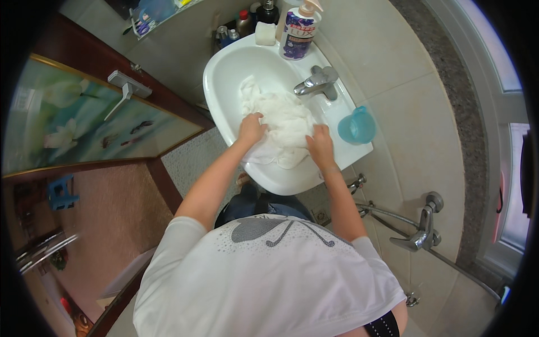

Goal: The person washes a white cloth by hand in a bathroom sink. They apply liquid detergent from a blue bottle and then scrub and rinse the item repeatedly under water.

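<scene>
A crumpled white cloth point(290, 120) lies in a heap in the white washbasin point(219, 71), and part of it rests on the front rim nearest me. On its left side, my left hand point(252, 129) has its fingers curled onto the fabric. My right hand point(321, 147) grips the opposite edge of the cloth, beside the basin's flat right ledge. The hidden undersides of both hands leave the exact hold unclear. Beyond the cloth, a chrome basin tap point(318, 82) points its spout over the bowl.
A translucent blue plastic cup point(357, 126) stands on the right ledge. At the back are a Lux pump bottle point(299, 36) and a white block point(265, 33), perhaps soap. A door with a lever handle point(126, 90) is at left; a chrome shower mixer point(421, 231) juts from the right wall.
</scene>
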Tool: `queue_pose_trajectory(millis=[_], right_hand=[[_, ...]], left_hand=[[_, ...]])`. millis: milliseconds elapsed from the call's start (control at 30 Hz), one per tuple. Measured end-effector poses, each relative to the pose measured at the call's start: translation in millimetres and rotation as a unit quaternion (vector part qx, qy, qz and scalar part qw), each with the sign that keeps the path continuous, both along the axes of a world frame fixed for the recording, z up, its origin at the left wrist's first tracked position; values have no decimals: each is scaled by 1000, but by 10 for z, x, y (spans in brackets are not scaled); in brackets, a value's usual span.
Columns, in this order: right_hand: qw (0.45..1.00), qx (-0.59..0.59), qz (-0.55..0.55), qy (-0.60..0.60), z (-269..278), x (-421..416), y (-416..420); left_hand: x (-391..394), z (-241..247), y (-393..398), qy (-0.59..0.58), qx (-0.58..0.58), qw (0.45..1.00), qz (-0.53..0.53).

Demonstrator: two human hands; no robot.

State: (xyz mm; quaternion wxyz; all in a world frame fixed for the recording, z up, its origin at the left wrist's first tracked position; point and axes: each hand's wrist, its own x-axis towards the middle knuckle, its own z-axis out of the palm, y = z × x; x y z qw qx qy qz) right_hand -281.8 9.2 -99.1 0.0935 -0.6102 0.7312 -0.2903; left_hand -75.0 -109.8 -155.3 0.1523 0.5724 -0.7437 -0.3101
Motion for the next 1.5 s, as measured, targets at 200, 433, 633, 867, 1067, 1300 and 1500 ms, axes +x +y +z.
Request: queue_pose_trajectory(millis=[200,433,633,867,1067,1300,1500], right_hand=[[959,197,-203,13,-551,-123,-462],[998,36,11,-52,175,188,577],[975,201,90,34,81,75,741],[993,77,-88,-13,-381,83,-6],[919,151,-106,-348,-561,-118,-228],[586,-61,-149,-794,-255,-18,-288],[939,-22,-90,-332,380,1026,-409]], left_hand=[[-798,-698,-99,263,285,888,245],[-101,-134,78,373,405,814,185],[89,184,347,188,241,950,64],[-456,-317,148,24,114,983,139],[-33,169,221,280,356,885,113],[-190,575,407,363,437,771,287],[-437,-402,333,710,498,493,74]])
